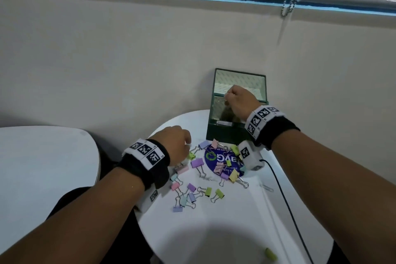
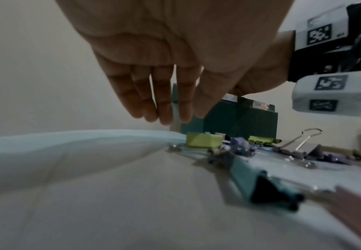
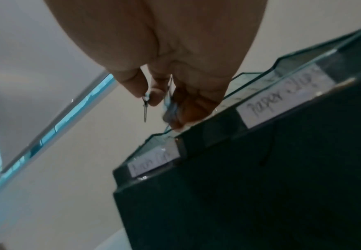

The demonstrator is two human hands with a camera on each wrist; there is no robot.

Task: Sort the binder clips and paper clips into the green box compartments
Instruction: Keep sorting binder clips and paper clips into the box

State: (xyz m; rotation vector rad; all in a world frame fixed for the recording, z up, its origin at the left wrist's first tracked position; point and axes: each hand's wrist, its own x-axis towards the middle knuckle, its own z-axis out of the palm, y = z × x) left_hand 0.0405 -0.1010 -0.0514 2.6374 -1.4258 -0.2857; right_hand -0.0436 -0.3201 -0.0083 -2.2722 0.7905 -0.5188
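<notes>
The right hand point(image 1: 240, 100) hangs over the green box point(image 1: 222, 135), fingers curled downward above its nearer compartment. In the right wrist view its fingertips point(image 3: 153, 98) pinch thin metal wire pieces, apparently paper clips point(image 3: 145, 108), just above the box's rim; the blur hides how many there are. On the box's front wall sits a white label point(image 3: 282, 101) with handwriting that seems to read "Paper Clips", and a second label point(image 3: 153, 160) lies at 7 o'clock from it, its writing too smeared to read.

The left hand point(image 1: 173, 146) hovers at 8 o'clock from the box, low over the white table point(image 1: 214, 231). The left wrist view shows its fingers point(image 2: 164, 104) straight and relaxed, pointing down, holding nothing.

Pastel binder clips point(image 1: 197, 164) in purple, pink, green, yellow and blue lie scattered on the table between the two wrists, at 6 o'clock from the box. Some of them rest on a round blue sticker point(image 1: 214, 157). A single paper clip point(image 1: 267, 188) lies apart at 4 o'clock from the pile, near a black cable point(image 1: 285, 197).
</notes>
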